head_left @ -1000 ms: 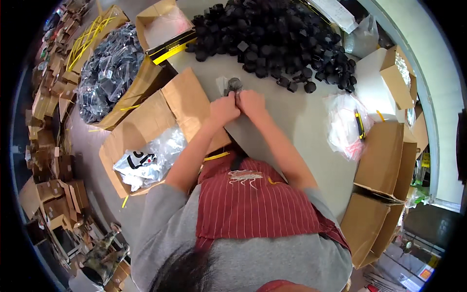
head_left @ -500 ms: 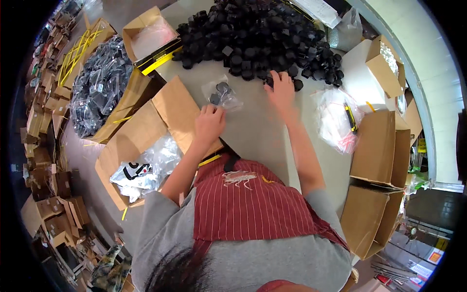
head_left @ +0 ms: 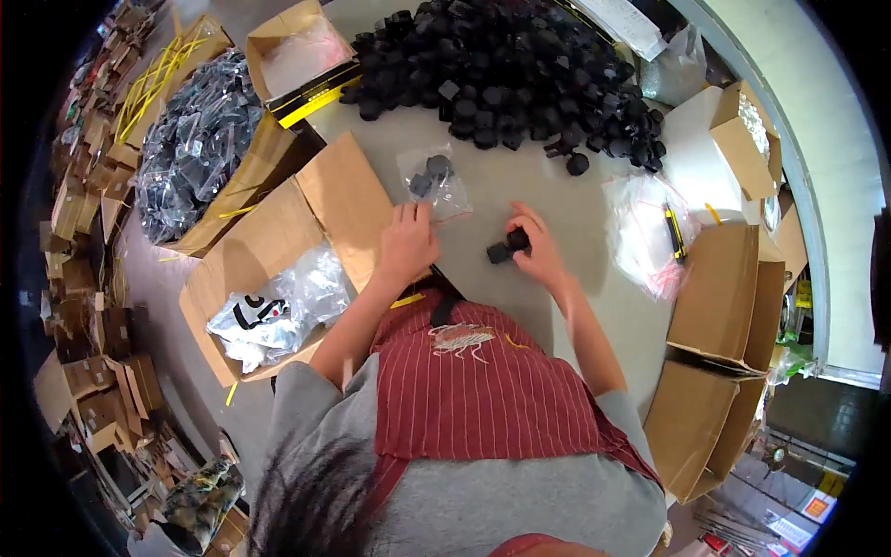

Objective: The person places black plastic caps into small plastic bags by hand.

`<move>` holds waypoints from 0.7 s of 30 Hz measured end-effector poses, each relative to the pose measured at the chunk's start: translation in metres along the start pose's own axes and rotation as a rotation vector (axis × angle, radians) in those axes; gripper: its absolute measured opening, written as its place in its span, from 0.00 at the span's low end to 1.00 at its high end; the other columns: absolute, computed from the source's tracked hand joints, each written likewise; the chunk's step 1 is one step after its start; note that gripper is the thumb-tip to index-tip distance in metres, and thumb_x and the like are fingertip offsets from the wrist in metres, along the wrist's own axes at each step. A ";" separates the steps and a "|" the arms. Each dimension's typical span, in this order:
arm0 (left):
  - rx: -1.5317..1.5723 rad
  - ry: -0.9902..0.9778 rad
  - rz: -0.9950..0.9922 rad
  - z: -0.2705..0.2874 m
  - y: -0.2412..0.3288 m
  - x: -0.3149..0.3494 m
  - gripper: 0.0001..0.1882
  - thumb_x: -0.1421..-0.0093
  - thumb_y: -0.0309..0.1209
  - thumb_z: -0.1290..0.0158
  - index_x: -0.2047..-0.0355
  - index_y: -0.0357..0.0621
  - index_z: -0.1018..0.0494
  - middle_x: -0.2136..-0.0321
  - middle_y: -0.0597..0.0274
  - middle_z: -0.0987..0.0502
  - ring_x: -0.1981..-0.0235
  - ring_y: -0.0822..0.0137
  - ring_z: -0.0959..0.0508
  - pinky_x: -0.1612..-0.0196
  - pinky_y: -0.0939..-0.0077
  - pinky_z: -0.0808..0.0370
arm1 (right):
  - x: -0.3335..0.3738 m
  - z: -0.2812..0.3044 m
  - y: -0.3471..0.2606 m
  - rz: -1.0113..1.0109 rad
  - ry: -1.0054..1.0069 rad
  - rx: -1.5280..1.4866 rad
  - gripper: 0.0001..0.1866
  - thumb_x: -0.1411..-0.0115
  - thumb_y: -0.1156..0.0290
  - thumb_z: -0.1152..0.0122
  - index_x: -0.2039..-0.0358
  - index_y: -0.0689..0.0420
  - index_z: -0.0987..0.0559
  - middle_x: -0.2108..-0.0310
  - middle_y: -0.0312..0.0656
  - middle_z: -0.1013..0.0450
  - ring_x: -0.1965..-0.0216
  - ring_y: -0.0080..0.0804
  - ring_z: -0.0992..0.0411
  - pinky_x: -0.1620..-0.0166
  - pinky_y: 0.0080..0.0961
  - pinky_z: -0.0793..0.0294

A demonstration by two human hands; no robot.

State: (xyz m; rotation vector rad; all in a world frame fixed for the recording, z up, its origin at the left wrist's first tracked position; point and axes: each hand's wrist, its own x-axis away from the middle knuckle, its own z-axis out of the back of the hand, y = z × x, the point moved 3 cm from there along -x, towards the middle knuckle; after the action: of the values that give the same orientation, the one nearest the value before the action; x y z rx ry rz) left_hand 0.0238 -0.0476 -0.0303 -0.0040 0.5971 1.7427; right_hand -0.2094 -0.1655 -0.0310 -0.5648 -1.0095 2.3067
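Observation:
My right hand (head_left: 540,249) is over the grey table, thumb and fingers closed round a small black plastic piece (head_left: 517,239). A second black piece (head_left: 498,252) sits right against it; whether the two are joined I cannot tell. To the left, my left hand (head_left: 408,245) rests on the table with fingers stretched forward, their tips at the lower left edge of a small clear plastic bag (head_left: 452,193). Dark pieces (head_left: 436,168) show in or on that bag. Farther off lies a big heap of similar black pieces (head_left: 501,79).
A stack of clear bags (head_left: 636,251) with a yellow-and-black cutter (head_left: 675,232) lies at right, beside open cartons (head_left: 710,306). At left stand a carton holding plastic bags (head_left: 213,348) and a large box of bagged dark pieces (head_left: 200,139). A smaller carton (head_left: 269,56) stands behind.
My right hand has drawn back from the heap's near edge toward me, bringing black pieces with it. My left hand has moved slightly back beside the small bag.

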 end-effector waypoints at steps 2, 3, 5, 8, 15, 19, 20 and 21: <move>-0.008 0.050 -0.015 -0.002 0.001 0.000 0.19 0.46 0.32 0.44 0.54 0.40 0.30 0.63 0.50 0.27 0.58 0.50 0.26 0.62 0.58 0.23 | 0.005 0.003 -0.004 -0.055 0.017 -0.071 0.26 0.53 0.74 0.38 0.51 0.56 0.29 0.37 0.53 0.41 0.40 0.54 0.38 0.39 0.39 0.36; -0.020 0.102 -0.030 -0.002 0.002 -0.002 0.20 0.47 0.32 0.43 0.54 0.39 0.30 0.64 0.51 0.27 0.59 0.51 0.26 0.64 0.59 0.23 | 0.004 0.005 -0.011 -0.107 0.089 -0.038 0.30 0.54 0.71 0.35 0.48 0.56 0.30 0.35 0.53 0.44 0.39 0.55 0.40 0.38 0.41 0.37; -0.042 0.094 -0.020 -0.003 0.003 -0.004 0.20 0.47 0.31 0.43 0.55 0.39 0.30 0.64 0.51 0.27 0.59 0.51 0.26 0.64 0.60 0.23 | 0.006 0.004 -0.015 -0.160 0.161 -0.005 0.34 0.54 0.69 0.32 0.45 0.56 0.32 0.34 0.54 0.46 0.38 0.56 0.41 0.38 0.43 0.38; -0.067 0.110 -0.018 -0.003 0.003 -0.009 0.19 0.48 0.30 0.44 0.55 0.38 0.30 0.65 0.52 0.27 0.59 0.52 0.26 0.64 0.61 0.23 | 0.011 0.007 -0.017 -0.245 0.210 0.105 0.38 0.52 0.65 0.32 0.40 0.53 0.35 0.34 0.53 0.47 0.34 0.53 0.46 0.36 0.43 0.41; -0.143 0.117 -0.055 -0.016 -0.014 -0.002 0.19 0.52 0.25 0.47 0.57 0.40 0.29 0.64 0.53 0.27 0.60 0.53 0.25 0.64 0.63 0.22 | 0.032 0.002 -0.026 -0.360 0.115 0.474 0.32 0.51 0.67 0.31 0.44 0.51 0.29 0.40 0.50 0.40 0.43 0.51 0.38 0.42 0.45 0.37; -0.149 0.126 -0.110 -0.008 -0.008 0.001 0.19 0.52 0.24 0.48 0.57 0.40 0.29 0.64 0.54 0.27 0.60 0.53 0.25 0.63 0.63 0.22 | 0.038 -0.008 -0.035 -0.016 0.042 0.616 0.20 0.54 0.77 0.35 0.57 0.51 0.22 0.47 0.41 0.32 0.50 0.44 0.33 0.45 0.43 0.35; -0.128 0.113 -0.119 -0.004 -0.004 0.002 0.19 0.52 0.23 0.49 0.56 0.41 0.29 0.63 0.54 0.27 0.60 0.53 0.25 0.62 0.63 0.22 | 0.041 -0.006 -0.035 -0.017 0.045 0.619 0.20 0.54 0.77 0.35 0.57 0.51 0.22 0.47 0.41 0.32 0.50 0.44 0.33 0.45 0.43 0.35; -0.110 0.092 -0.122 -0.002 -0.002 0.003 0.19 0.52 0.23 0.49 0.56 0.41 0.29 0.63 0.54 0.27 0.59 0.53 0.25 0.62 0.63 0.23 | 0.045 -0.002 -0.039 0.121 0.044 0.567 0.20 0.56 0.79 0.37 0.58 0.52 0.22 0.48 0.39 0.31 0.50 0.43 0.33 0.46 0.43 0.35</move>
State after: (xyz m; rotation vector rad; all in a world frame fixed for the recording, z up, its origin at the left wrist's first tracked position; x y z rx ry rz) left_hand 0.0246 -0.0450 -0.0337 -0.1949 0.5554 1.6608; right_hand -0.2301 -0.1144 -0.0094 -0.4426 -0.2720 2.5184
